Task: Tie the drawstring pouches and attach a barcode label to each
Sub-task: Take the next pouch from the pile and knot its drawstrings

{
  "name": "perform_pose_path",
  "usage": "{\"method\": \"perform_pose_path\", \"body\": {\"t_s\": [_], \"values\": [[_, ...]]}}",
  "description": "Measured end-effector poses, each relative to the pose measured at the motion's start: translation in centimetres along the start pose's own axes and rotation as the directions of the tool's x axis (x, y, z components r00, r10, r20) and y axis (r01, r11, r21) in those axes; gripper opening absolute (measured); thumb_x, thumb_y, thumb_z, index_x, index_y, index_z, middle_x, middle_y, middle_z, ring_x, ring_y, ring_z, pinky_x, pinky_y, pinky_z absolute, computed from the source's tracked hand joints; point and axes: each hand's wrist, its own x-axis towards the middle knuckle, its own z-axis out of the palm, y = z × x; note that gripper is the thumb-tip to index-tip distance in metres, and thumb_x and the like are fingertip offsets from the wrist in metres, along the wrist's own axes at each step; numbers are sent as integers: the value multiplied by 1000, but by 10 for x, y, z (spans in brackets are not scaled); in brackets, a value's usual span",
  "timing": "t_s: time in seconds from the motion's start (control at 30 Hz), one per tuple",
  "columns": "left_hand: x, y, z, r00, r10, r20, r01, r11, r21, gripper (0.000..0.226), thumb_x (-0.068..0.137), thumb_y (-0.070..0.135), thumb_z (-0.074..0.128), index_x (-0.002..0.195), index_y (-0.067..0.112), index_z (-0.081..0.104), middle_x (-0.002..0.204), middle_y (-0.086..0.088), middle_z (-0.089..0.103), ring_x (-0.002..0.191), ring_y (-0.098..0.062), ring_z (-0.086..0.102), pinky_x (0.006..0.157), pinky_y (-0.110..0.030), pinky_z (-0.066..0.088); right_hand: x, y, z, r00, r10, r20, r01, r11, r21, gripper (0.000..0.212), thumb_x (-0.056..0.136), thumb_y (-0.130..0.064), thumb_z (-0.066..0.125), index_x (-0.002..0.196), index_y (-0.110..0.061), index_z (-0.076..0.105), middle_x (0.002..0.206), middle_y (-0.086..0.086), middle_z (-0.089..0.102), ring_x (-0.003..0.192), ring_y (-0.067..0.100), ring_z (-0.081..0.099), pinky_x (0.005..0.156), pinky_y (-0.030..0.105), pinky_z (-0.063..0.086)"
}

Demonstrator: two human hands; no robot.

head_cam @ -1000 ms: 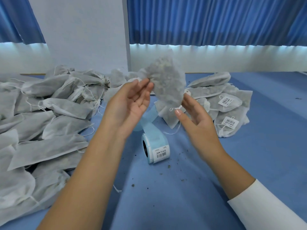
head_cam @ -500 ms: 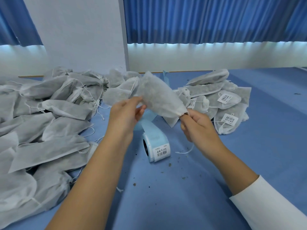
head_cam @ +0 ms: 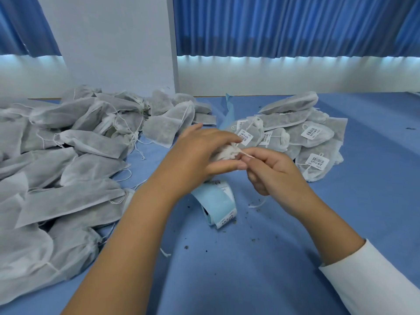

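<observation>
Label roll (head_cam: 217,202): smooth pale-blue backing paper, faint sheen; white paper labels. Left of it, your heaped pouches (head_cam: 75,144): matt grey non-woven cloth, fibrous, thin white thread strings. Behind-right of it, labelled pouches (head_cam: 284,118): same cloth, white paper stickers. Just above it, the pouch (head_cam: 223,153) and drawstring (head_cam: 246,155) you hold: same cloth, white thread. Under it, table cover (head_cam: 250,280): matt blue, felt-like.

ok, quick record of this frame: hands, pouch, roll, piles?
left hand: grips pouch at its bunched mouth
right hand: pinches drawstring
label roll: on table, partly unrolled, just under the hands
unlabelled pile: left side
labelled pile: right side
label on held pouch: none seen, pouch mostly hidden
</observation>
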Motion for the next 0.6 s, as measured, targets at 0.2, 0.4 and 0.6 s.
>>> {"method": "perform_pose_path", "body": {"t_s": [0.2, 0.4, 0.6], "values": [[-3, -1, 2, 999, 1, 32, 2, 996, -91, 31, 89, 43, 61, 104, 19, 76, 79, 14, 64, 76, -4, 52, 78, -23, 40, 2, -3, -9, 996, 69, 51, -70, 997, 22, 23, 91, -18, 57, 79, -26, 74, 47, -11, 29, 41, 6, 22, 40, 16, 22], [-1, -4, -3, 999, -32, 24, 33, 999, -39, 25, 91, 34, 63, 95, 13, 76, 70, -5, 57, 68, -19, 51, 66, -28, 38, 4, -3, -11, 994, 1, -109, -2, 1000, -9, 30, 97, -17, 58, 74, -27, 75, 43, -9, 30, 39, 9, 21, 40, 16, 22], [-2, -2, -9, 995, -95, 19, 94, 995, 22, 16, 100, 11, 56, 101, 3, 69, 93, -7, 61, 87, -22, 55, 78, -25, 38, 3, -1, -6, 993, -41, -107, 39, 999, -23, 19, 90, -29, 59, 77, -31, 74, 46, -12, 32, 43, 10, 22, 41, 20, 21]]}}
